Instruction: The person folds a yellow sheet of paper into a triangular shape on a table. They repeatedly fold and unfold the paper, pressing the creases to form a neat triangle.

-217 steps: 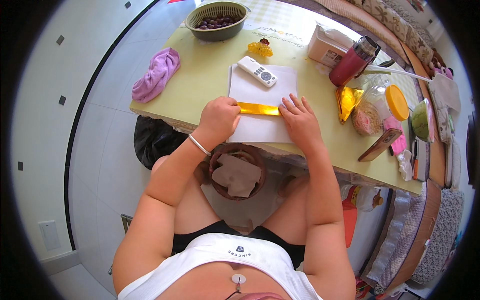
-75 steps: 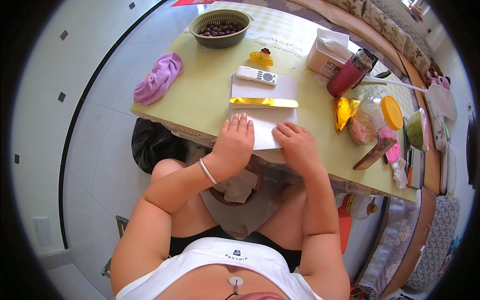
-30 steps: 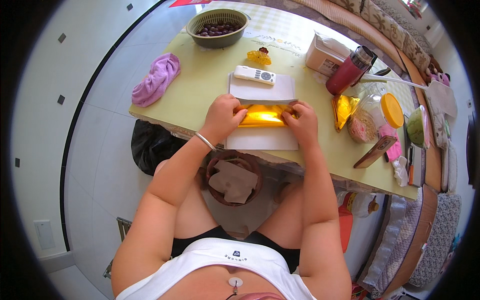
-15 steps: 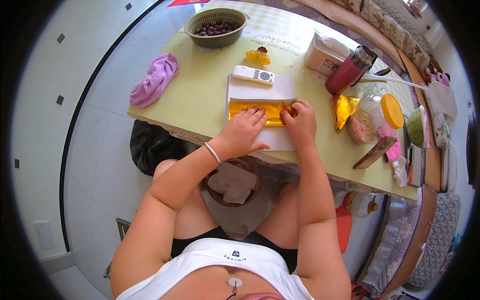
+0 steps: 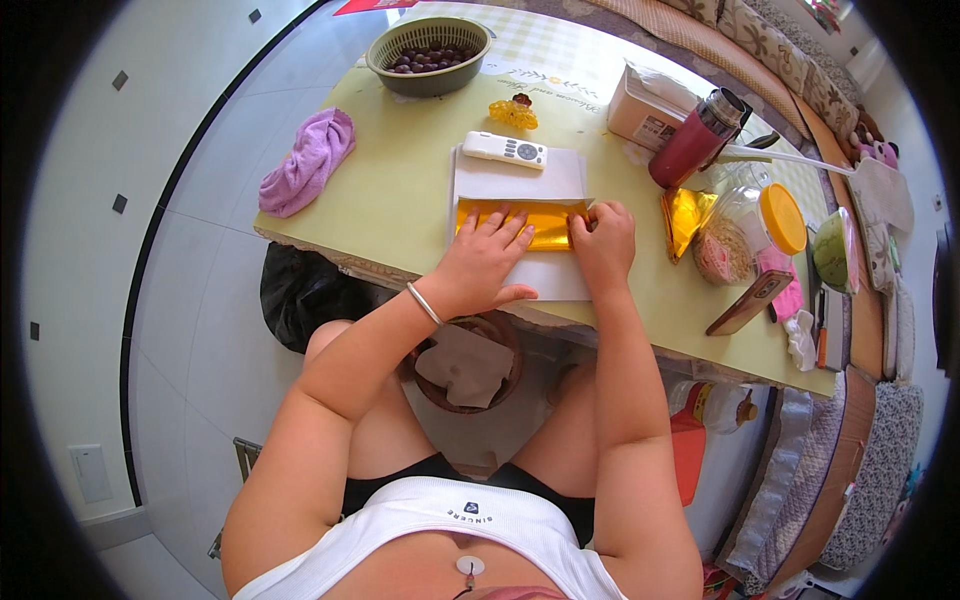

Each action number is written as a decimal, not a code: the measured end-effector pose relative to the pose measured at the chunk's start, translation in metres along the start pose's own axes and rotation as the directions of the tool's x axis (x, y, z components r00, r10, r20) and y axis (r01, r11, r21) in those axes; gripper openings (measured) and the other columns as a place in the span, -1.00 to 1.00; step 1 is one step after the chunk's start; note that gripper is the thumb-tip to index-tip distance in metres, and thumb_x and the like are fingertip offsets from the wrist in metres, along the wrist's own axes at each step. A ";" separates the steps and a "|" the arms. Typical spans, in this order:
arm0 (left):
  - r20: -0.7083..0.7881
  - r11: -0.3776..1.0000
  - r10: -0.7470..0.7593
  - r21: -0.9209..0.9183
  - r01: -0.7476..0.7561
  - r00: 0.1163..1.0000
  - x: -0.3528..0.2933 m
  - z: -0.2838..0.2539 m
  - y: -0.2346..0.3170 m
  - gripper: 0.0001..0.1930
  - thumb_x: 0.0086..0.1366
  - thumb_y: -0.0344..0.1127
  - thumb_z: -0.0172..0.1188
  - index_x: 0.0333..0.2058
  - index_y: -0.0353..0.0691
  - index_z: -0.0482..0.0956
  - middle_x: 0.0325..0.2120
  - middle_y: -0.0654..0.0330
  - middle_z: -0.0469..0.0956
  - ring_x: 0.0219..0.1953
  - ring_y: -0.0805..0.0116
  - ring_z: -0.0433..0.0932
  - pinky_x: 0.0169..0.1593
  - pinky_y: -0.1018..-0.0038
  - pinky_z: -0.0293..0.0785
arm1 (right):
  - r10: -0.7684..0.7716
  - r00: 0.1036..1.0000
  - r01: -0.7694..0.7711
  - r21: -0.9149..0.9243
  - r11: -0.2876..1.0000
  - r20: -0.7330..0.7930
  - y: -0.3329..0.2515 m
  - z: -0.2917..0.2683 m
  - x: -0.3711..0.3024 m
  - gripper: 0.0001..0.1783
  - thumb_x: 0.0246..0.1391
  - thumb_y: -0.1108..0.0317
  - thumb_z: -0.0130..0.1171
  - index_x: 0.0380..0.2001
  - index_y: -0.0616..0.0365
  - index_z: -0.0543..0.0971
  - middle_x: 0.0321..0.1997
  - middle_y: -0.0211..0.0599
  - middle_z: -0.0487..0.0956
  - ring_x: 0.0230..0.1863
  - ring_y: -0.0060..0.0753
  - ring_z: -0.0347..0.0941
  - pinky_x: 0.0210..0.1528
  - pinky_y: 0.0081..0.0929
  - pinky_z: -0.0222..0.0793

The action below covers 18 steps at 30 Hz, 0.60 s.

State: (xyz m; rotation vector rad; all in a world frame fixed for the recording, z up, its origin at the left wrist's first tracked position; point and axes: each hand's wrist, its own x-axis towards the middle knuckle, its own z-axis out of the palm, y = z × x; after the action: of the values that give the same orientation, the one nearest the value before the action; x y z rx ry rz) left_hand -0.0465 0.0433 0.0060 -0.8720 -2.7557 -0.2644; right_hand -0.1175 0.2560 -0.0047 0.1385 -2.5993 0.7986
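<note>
A folded strip of shiny gold foil [image 5: 549, 238] lies across white paper [image 5: 520, 181] at the table's near edge. My left hand [image 5: 487, 258], a silver bangle on its wrist, rests flat on the foil's left half with fingers spread. At the strip's right end my right hand [image 5: 606, 240] is closed, its thumb and curled fingers pinching the foil's edge. A white remote control [image 5: 505, 150] lies on the upper part of the paper, beyond the foil. Part of the foil is covered by both hands.
Rightward stand a maroon thermos [image 5: 688, 145], a tissue box [image 5: 643, 112], a crumpled gold packet [image 5: 684, 220], a yellow-lidded jar [image 5: 726, 250] and a propped phone [image 5: 750, 303]. A grape basket [image 5: 428, 78], yellow hair claw [image 5: 514, 113] and purple cloth [image 5: 307, 163] sit farther off. Below is a bin [image 5: 465, 385].
My right thumb and fingers have drawn closer together and shifted slightly right at the foil's end, which looks flatter. The left hand has hardly moved.
</note>
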 end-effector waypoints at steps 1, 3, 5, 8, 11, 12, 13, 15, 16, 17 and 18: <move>0.004 1.000 0.000 0.002 0.000 1.000 0.000 0.000 0.000 -0.12 0.30 0.36 0.09 0.29 -0.36 0.36 0.33 -0.13 0.32 0.39 -0.15 0.24 0.38 -0.20 0.10 | 0.002 1.000 -0.002 -0.003 1.000 0.003 -0.001 0.000 0.000 -0.79 -0.01 0.28 0.34 -0.53 0.18 0.58 -0.21 -0.19 0.58 -0.09 -0.02 0.46 -0.06 -0.12 0.46; 0.008 1.000 0.001 0.012 -0.001 1.000 0.000 0.000 0.000 -0.12 0.30 0.36 0.09 0.29 -0.35 0.36 0.33 -0.13 0.31 0.39 -0.14 0.23 0.37 -0.20 0.11 | 0.005 1.000 -0.005 -0.001 1.000 0.001 -0.002 -0.002 0.000 -0.79 -0.02 0.28 0.34 -0.54 0.18 0.58 -0.21 -0.19 0.58 -0.09 -0.02 0.46 -0.06 -0.12 0.46; 0.011 1.000 0.001 0.019 -0.001 1.000 0.000 0.000 0.001 -0.12 0.30 0.36 0.09 0.31 -0.31 0.35 0.34 -0.12 0.30 0.40 -0.14 0.22 0.37 -0.21 0.11 | 0.006 1.000 -0.006 -0.002 1.000 -0.002 -0.002 -0.002 0.000 -0.80 -0.02 0.29 0.34 -0.53 0.18 0.58 -0.22 -0.19 0.58 -0.09 -0.02 0.46 -0.06 -0.11 0.46; 0.010 1.000 0.005 0.030 -0.005 1.000 0.000 0.003 0.001 -0.14 0.29 0.38 0.08 0.33 -0.21 0.35 0.35 -0.12 0.28 0.40 -0.15 0.21 0.37 -0.23 0.10 | 0.009 1.000 -0.009 -0.010 1.000 -0.006 0.000 0.001 0.000 -0.79 -0.02 0.28 0.35 -0.46 0.19 0.59 -0.22 -0.18 0.57 -0.08 -0.02 0.46 -0.04 -0.13 0.46; 0.026 0.999 0.007 0.033 -0.008 1.000 0.000 0.003 0.002 -0.15 0.28 0.38 0.09 0.35 -0.12 0.34 0.36 -0.13 0.25 0.40 -0.19 0.19 0.37 -0.25 0.08 | 0.010 1.000 -0.010 -0.025 1.000 -0.024 0.002 0.003 -0.001 -0.73 -0.01 0.27 0.37 -0.31 0.22 0.60 -0.18 -0.16 0.58 -0.03 -0.01 0.46 0.03 -0.16 0.44; 0.047 1.000 0.002 0.018 -0.003 0.999 0.001 0.000 0.003 -0.15 0.27 0.37 0.10 0.36 -0.09 0.33 0.37 -0.13 0.24 0.40 -0.21 0.18 0.37 -0.26 0.06 | 0.004 0.999 -0.006 -0.029 1.000 -0.040 0.005 0.005 -0.001 -0.68 -0.01 0.26 0.38 -0.24 0.23 0.60 -0.14 -0.16 0.59 0.01 0.00 0.46 0.07 -0.16 0.42; 0.067 1.000 -0.001 0.004 0.001 0.998 0.002 -0.001 0.004 -0.15 0.27 0.36 0.12 0.37 -0.07 0.32 0.37 -0.12 0.22 0.40 -0.22 0.17 0.37 -0.28 0.04 | -0.001 0.998 -0.001 -0.033 0.999 -0.057 0.007 0.006 -0.002 -0.63 -0.01 0.26 0.38 -0.17 0.24 0.60 -0.10 -0.16 0.60 0.04 0.01 0.46 0.11 -0.16 0.41; 0.088 1.000 -0.004 -0.006 0.004 0.996 0.001 -0.002 0.003 -0.13 0.25 0.38 0.12 0.37 -0.07 0.32 0.38 -0.13 0.20 0.40 -0.23 0.16 0.37 -0.28 0.03 | -0.134 0.973 0.097 -0.195 0.976 -0.186 -0.005 0.001 -0.004 -0.54 0.01 0.27 0.38 -0.03 0.24 0.58 0.04 -0.13 0.58 0.15 0.00 0.44 0.18 -0.12 0.35; 0.099 1.000 -0.004 -0.011 0.005 0.995 0.001 -0.002 0.002 -0.12 0.24 0.39 0.12 0.37 -0.08 0.32 0.39 -0.13 0.18 0.41 -0.23 0.15 0.37 -0.28 0.03 | -0.206 0.949 0.135 -0.279 0.951 -0.240 -0.009 -0.002 -0.006 -0.49 0.02 0.27 0.37 0.03 0.24 0.56 0.11 -0.11 0.58 0.20 -0.01 0.43 0.22 -0.10 0.32; 0.102 1.000 -0.002 -0.014 0.004 0.995 0.001 -0.002 0.002 -0.10 0.22 0.40 0.13 0.37 -0.08 0.31 0.39 -0.13 0.18 0.41 -0.24 0.15 0.38 -0.28 0.02 | -0.276 0.949 0.235 -0.243 0.941 -0.154 -0.009 -0.003 -0.010 -0.43 0.04 0.22 0.36 0.10 0.24 0.52 0.20 -0.09 0.52 0.27 -0.02 0.37 0.28 -0.08 0.27; 0.106 1.000 0.000 -0.017 0.002 0.994 0.000 -0.003 0.002 -0.08 0.21 0.41 0.14 0.38 -0.08 0.30 0.39 -0.13 0.17 0.41 -0.24 0.15 0.38 -0.28 0.01 | -0.348 0.935 0.329 -0.197 0.924 -0.070 -0.008 -0.003 -0.015 -0.37 0.07 0.17 0.35 0.16 0.24 0.49 0.29 -0.07 0.46 0.35 -0.02 0.31 0.33 -0.05 0.22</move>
State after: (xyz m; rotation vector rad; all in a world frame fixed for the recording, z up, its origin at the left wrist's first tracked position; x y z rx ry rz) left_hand -0.0450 0.0443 0.0089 -0.9143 -2.8549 -0.2494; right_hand -0.1008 0.2505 -0.0046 0.4659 -2.4389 0.4289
